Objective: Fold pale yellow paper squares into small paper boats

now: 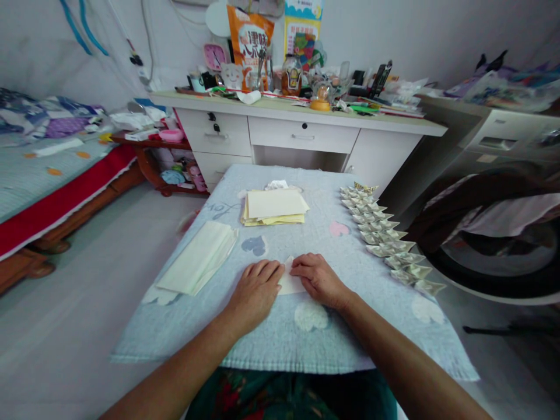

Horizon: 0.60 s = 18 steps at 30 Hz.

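Note:
A small cream sheet of paper point(290, 284) lies on the cloth-covered table in front of me, partly hidden by both hands; a pointed fold shows at its top. My left hand point(259, 287) rests flat on its left edge, fingers stretched out. At the upper right of the paper, the bent fingers of my right hand point(320, 280) pinch the folded part. Beyond them is a stack of cream and yellow paper point(275, 204). To the left lies a pile of longer pale sheets point(199, 256). Folded paper pieces with pointed ends point(385, 236) stand in rows on the right.
A pale blue cloth point(271, 344) with heart patterns covers the table. Behind it is a white desk point(301, 131) crowded with jars, a pink clock point(214, 56) and an orange bag point(249, 46). A bed point(61, 169) is on the left, a front-loading washing machine point(494, 140) on the right.

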Each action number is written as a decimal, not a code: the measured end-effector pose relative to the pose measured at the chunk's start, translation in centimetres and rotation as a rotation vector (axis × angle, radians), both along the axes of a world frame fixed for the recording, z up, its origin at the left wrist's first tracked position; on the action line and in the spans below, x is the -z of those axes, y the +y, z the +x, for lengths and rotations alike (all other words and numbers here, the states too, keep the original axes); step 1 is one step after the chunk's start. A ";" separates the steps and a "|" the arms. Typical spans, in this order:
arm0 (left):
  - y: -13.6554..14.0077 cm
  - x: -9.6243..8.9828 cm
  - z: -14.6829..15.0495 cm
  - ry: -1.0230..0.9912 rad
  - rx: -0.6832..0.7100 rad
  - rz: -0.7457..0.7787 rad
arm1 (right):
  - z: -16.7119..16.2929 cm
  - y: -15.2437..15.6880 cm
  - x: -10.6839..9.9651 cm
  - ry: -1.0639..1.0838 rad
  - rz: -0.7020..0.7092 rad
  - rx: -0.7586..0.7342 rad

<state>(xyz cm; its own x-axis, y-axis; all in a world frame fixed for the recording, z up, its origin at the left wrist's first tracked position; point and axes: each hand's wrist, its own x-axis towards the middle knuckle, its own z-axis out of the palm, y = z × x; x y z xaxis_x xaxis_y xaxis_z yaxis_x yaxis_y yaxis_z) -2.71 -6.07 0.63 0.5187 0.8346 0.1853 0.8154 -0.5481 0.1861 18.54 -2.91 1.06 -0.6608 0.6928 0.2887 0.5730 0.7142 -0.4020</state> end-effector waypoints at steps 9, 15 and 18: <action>0.2 0.5 -0.3 -0.077 0.083 -0.022 | -0.3 0.1 0.0 -0.041 -0.005 0.036; 0.3 0.8 -0.5 -0.154 0.169 -0.018 | -0.3 0.1 0.0 -0.054 0.003 0.036; 0.3 1.0 -0.6 -0.182 0.201 -0.025 | -0.3 0.1 0.1 -0.061 0.003 0.042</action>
<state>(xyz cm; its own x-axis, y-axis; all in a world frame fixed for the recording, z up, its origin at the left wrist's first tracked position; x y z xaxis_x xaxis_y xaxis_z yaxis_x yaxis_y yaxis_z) -3.26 -5.75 -0.35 0.6344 0.7240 0.2708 0.6429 -0.6888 0.3352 18.25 -2.85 0.98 -0.6474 0.7196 0.2512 0.6258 0.6900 -0.3636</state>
